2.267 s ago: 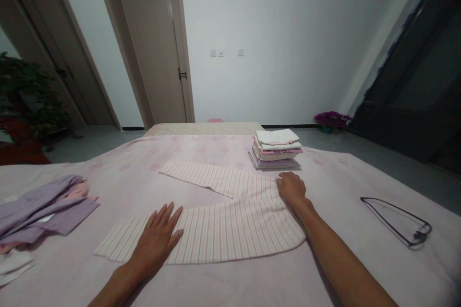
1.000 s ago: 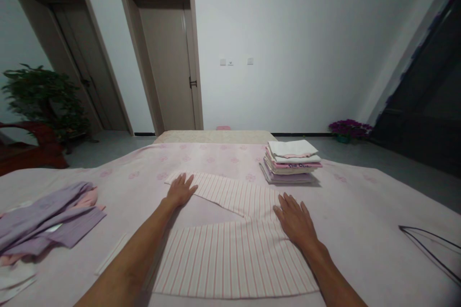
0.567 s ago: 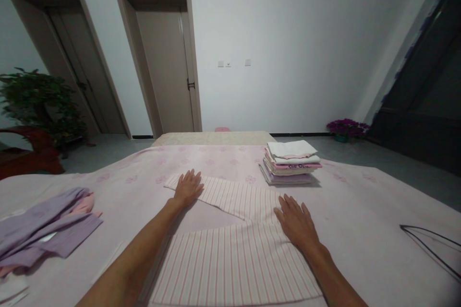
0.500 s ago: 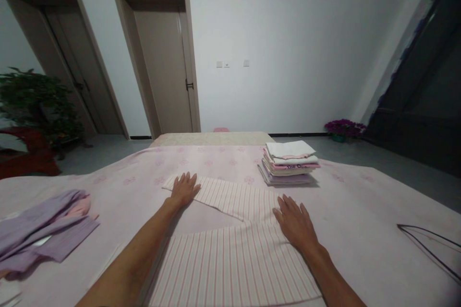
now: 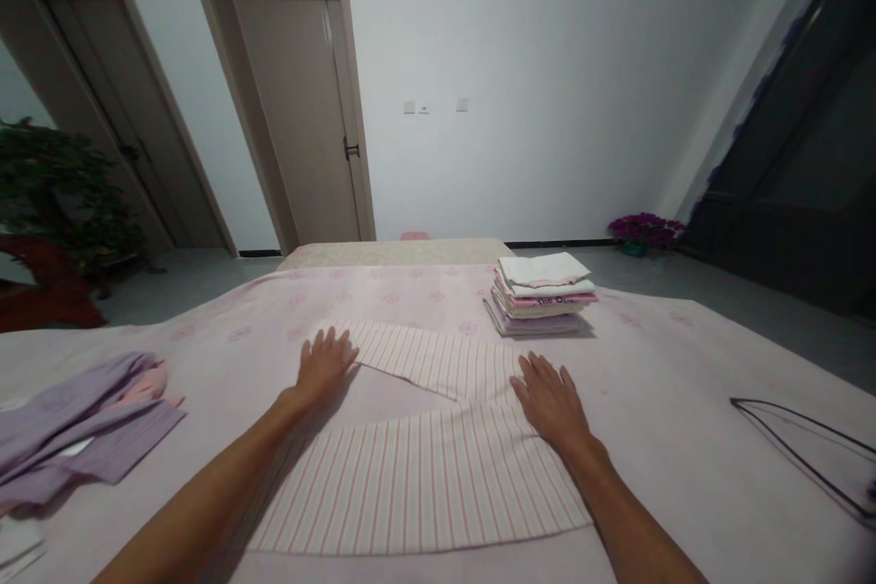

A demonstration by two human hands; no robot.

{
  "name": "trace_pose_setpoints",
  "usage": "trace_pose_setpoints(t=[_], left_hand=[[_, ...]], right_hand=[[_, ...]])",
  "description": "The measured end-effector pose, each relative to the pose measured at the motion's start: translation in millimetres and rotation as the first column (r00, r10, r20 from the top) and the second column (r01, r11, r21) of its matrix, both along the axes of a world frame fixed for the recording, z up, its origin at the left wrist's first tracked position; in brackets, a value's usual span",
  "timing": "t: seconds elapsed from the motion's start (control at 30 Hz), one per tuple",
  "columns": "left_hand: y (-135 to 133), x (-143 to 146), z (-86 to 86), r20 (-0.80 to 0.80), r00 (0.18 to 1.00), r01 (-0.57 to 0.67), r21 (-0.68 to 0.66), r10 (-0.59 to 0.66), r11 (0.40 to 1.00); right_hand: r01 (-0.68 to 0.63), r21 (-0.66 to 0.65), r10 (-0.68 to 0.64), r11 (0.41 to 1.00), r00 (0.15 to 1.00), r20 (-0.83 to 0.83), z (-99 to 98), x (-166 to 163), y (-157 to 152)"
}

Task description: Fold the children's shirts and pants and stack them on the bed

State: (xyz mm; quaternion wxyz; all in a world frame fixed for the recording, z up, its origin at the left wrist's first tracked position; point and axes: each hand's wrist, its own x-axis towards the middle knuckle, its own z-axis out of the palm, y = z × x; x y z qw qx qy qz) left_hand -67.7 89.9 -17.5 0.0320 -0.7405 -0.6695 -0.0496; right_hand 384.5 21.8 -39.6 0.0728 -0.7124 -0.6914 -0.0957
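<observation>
Left hand (image 5: 321, 370) and right hand (image 5: 551, 401) lay flat on one striped garment (image 5: 424, 474) on a bed (image 5: 657, 365).
Fingers were spread, gripping nothing, the garment directly under them. It looked light, soft, floppy, best pinched at a hem or corner. One folded stack (image 5: 540, 295) sat beyond the right fingers.

A pair of trousers (image 5: 424, 465) lies spread in the middle of the bed (image 5: 650, 383). The left hand (image 5: 321, 368) rests flat at the end of the far leg, and the right hand (image 5: 549, 400) rests flat on the trousers' right side. Behind the right hand sits a stack of folded clothes (image 5: 540, 294), a heap of clothes (image 5: 82, 424) lies at the bed's left edge, and a wire hanger (image 5: 800, 447) lies well apart on the right.
</observation>
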Motion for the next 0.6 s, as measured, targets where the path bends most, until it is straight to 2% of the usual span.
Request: trace_pose_setpoints(t=[0.17, 0.23, 0.3, 0.43, 0.6], left_hand=[[-94, 52, -15.1, 0.112, 0.954, 0.278, 0.009, -0.277, 0.961], [-124, 61, -16.2, 0.132, 0.934, 0.34, -0.029, -0.333, 0.94], [-143, 59, -13.4, 0.137, 0.928, 0.357, -0.065, -0.346, 0.932], [-154, 23, -5.3, 0.109, 0.949, 0.306, -0.1, -0.296, 0.947], [-152, -47, -7.3, 0.01, 0.997, 0.079, -0.072, -0.079, 0.994]], right_hand=[[-0.015, -0.002, 0.015, 1.0, 1.0, 0.019, 2.3, -1, -2], [-0.015, 0.001, 0.015, 1.0, 0.999, 0.031, -0.1, 1, -1], [-0.013, 0.01, 0.013, 1.0, 0.999, 0.043, -3.6, 2, 0], [-0.033, 0.032, 0.031, 0.999, 0.997, 0.069, -9.7, 5, 2], [-0.03, 0.032, 0.028, 0.999, 0.998, 0.063, -11.6, 6, 3]])
